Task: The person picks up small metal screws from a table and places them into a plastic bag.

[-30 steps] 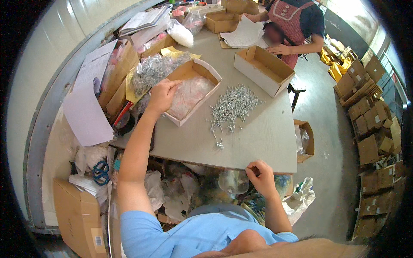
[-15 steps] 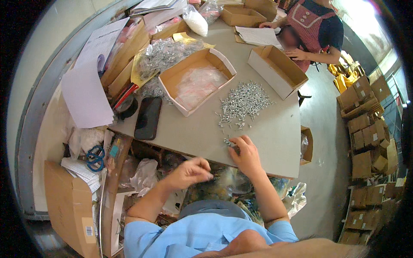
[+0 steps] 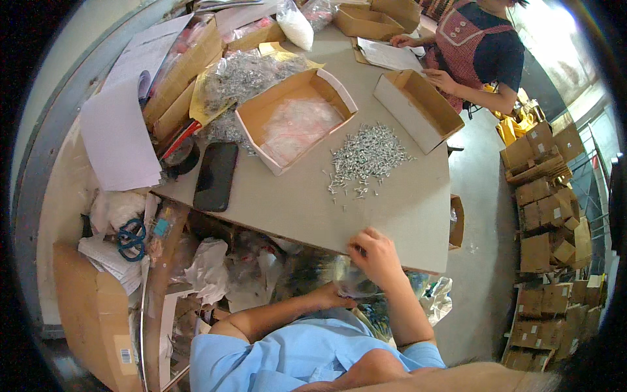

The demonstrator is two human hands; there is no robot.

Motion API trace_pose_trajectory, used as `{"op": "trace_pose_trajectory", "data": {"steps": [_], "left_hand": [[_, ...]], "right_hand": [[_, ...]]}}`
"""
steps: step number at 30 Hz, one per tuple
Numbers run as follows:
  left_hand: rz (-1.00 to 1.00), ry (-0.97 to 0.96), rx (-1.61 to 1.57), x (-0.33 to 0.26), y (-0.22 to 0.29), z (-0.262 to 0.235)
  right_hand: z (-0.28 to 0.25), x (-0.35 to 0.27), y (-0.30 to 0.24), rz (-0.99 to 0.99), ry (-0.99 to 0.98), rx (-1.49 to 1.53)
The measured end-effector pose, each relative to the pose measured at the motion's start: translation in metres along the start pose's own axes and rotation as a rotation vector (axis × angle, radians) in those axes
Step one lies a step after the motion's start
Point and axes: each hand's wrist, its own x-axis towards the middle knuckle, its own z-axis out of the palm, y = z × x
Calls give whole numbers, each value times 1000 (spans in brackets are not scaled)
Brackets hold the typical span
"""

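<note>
The pile of silver screws (image 3: 369, 153) lies on the grey table (image 3: 287, 202), at twelve o'clock from the right hand (image 3: 377, 257) and well apart from it; one loose screw (image 3: 344, 208) sits nearer, at eleven o'clock. The right hand is at the table's near edge, fingers curled in toward the thumb; whether they pinch anything is hidden. The left hand (image 3: 330, 298) is low, below the table edge, at eight o'clock from the right; its fingers are partly hidden, so its grip cannot be made out. A blurred clear plastic bag (image 3: 356, 282) is just beside it at two o'clock, contact unclear. From the right hand, a shallow carton (image 3: 268, 112) holding clear plastic bags (image 3: 302, 123) lies at eleven o'clock, a black smartphone (image 3: 216, 176) at ten.
</note>
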Motion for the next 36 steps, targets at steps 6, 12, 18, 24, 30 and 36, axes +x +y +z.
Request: {"op": "trace_pose_trajectory", "data": {"steps": [6,12,18,24,30,36], "left_hand": [[-94,45,-43,3,-17,7],[-39,162,-77,-6,5,7],[-13,140,-148,-7,0,8],[-23,145,-66,-6,5,9],[-18,117,-92,-3,-11,7],[1,131,-82,-2,-26,7]], "right_hand": [[-23,16,16,222,68,123],[-1,56,35,146,274,-89],[9,62,38,108,281,-233],[9,57,34,75,188,-260],[18,67,27,-6,251,-238],[18,48,31,59,223,-325]]}}
